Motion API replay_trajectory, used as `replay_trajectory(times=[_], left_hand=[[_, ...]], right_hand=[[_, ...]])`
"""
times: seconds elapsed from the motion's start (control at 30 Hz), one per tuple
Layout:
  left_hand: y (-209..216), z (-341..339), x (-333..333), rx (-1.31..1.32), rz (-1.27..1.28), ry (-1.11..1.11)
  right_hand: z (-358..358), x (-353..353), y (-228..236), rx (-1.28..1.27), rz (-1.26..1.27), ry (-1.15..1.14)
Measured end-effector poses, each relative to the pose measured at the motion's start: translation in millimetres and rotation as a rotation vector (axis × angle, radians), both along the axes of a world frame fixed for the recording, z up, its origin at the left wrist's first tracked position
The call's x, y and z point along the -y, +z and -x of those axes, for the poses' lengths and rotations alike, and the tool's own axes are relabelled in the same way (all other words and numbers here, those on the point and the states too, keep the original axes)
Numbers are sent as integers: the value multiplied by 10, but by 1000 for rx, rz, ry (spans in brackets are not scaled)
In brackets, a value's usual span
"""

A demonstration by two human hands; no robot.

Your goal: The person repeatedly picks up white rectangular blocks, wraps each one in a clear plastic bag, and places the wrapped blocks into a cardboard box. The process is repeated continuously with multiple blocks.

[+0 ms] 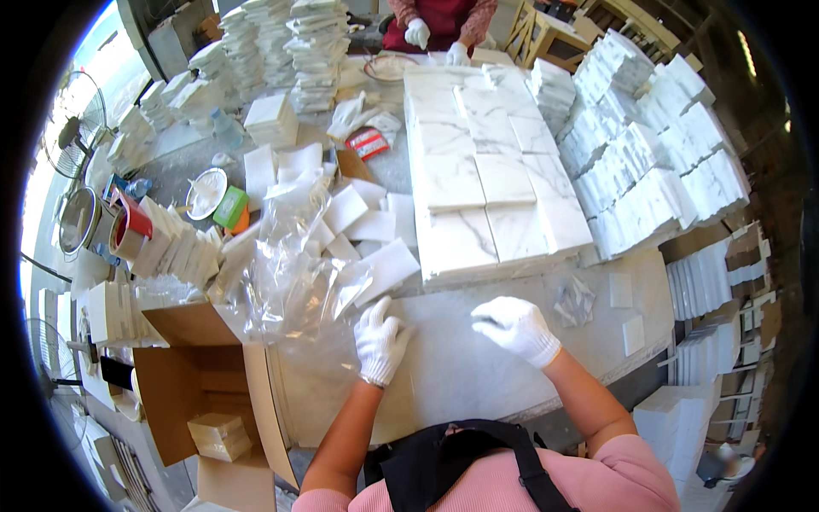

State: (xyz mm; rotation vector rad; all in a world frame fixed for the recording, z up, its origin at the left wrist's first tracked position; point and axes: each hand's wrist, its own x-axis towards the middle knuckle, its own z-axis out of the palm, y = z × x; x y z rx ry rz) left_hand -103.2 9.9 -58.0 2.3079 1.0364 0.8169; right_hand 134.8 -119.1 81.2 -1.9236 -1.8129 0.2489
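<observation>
Beside the bench's [444, 350] front left corner, an open carton [166, 384] holds pale packs [220, 437]. Crumpled clear film [286, 264] and white sheets [388, 266] crowd up to the left hand [381, 341], fingers loosely curled; whether it pinches film, I cannot tell. Marbled tiles [499, 171] block the far side. The right hand [516, 326] hangs nearer, fingers almost together, grip unclear. Sorting looks in hand; a clean grasp calls for parting film from sheets. A clear packet [574, 300] lies toward the right edge.

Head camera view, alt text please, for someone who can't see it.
Gloved left hand and right hand, apart over a pale worktop, before stacked marbled tiles. Crumpled clear plastic and an open cardboard box are leftward; a co-worker's gloved hands show beyond.
</observation>
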Motion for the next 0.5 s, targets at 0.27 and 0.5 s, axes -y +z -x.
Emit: replay_trajectory(times=[0.27, 0.5], left_hand=[[108, -36, -26, -11, 10, 11], [217, -4, -118, 12, 12, -2]], right_hand=[[-1144, -1919, 1259, -335, -152, -73], [-2586, -3790, 523, 294, -158, -90]])
